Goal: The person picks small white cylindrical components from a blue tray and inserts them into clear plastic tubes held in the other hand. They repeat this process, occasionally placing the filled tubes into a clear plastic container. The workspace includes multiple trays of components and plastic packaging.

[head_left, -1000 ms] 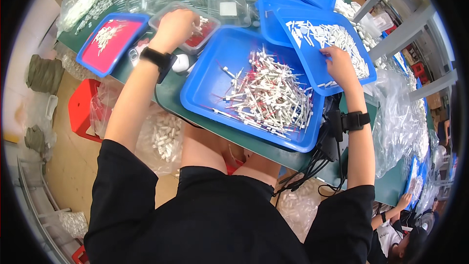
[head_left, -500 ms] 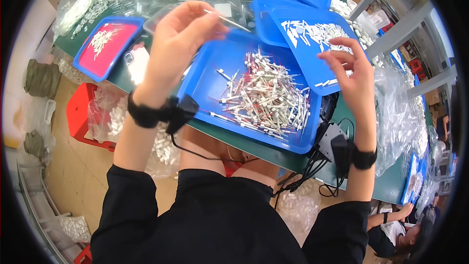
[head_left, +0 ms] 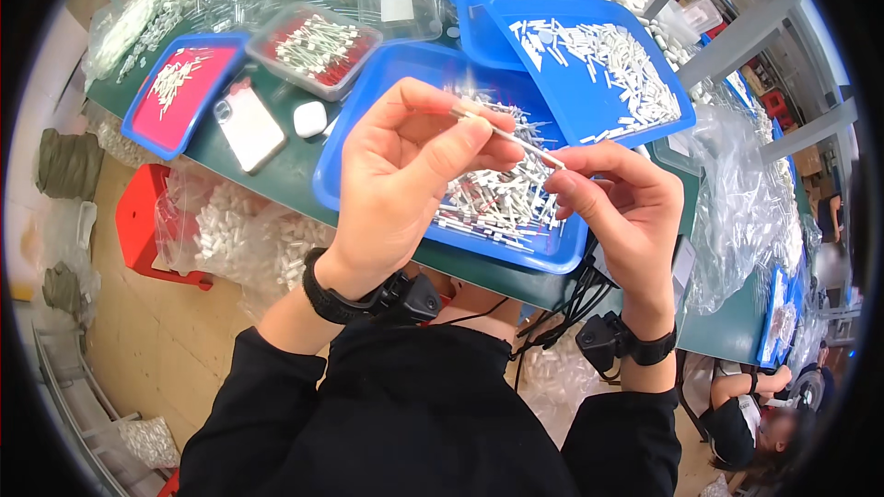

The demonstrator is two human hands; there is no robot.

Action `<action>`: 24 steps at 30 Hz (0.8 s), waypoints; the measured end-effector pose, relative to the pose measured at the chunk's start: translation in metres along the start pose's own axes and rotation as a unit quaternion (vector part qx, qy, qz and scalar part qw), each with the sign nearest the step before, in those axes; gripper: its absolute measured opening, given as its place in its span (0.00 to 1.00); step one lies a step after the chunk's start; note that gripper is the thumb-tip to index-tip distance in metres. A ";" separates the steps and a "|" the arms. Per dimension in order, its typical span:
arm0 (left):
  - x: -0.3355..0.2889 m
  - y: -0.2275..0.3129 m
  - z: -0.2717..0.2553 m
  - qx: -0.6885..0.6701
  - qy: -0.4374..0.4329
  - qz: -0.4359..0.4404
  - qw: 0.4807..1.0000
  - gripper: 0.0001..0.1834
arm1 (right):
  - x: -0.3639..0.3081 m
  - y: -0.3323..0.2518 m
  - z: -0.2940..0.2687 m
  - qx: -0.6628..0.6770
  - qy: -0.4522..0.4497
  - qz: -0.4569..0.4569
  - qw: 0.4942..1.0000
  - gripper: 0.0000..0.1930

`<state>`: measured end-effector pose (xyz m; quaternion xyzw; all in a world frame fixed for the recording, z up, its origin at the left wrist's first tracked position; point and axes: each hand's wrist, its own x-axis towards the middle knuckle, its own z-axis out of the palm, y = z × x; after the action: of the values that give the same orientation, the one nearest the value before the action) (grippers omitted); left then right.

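My left hand [head_left: 405, 166] pinches a thin white stick [head_left: 527, 143] between thumb and fingers, above the middle of a blue tray [head_left: 554, 262]. At the stick's right end, the thumb and forefinger of my right hand [head_left: 626, 198] close on its tip; whether a small separate piece sits there cannot be made out. Beneath both hands, the tray holds a loose heap of white sticks with red parts [head_left: 502, 207]. Behind my right hand, a second blue tray [head_left: 551, 97], set at an angle, carries many short white tubes [head_left: 626, 64].
Left of the tray lie a phone [head_left: 250, 133], a white rounded case [head_left: 310, 119] and a clear box [head_left: 318, 51] of red-tipped sticks. A pink-lined blue tray [head_left: 147, 129] stands further left. Clear bags [head_left: 727, 212] lie to the right; a co-worker [head_left: 746, 414] sits at lower right.
My left hand has come down and right with the stick. My right hand, earlier spread over the tube tray, has moved in and closed on the stick's end.
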<state>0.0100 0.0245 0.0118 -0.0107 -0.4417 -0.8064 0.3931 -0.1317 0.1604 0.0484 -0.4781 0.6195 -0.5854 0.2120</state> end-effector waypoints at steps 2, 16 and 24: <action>-0.002 -0.002 -0.001 0.007 0.002 0.001 1.000 0.07 | -0.002 0.000 0.001 0.004 0.005 -0.003 1.000 0.06; -0.015 -0.001 -0.014 0.291 -0.078 0.058 0.952 0.09 | -0.013 -0.007 0.005 -0.297 0.024 -0.212 0.931 0.10; -0.017 0.007 -0.013 0.446 -0.132 0.127 0.876 0.09 | -0.013 -0.001 0.009 -0.307 -0.019 -0.223 0.925 0.10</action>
<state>0.0307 0.0232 0.0025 0.0036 -0.7974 -0.4580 0.3929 -0.1176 0.1671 0.0434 -0.6567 0.6423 -0.3890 -0.0692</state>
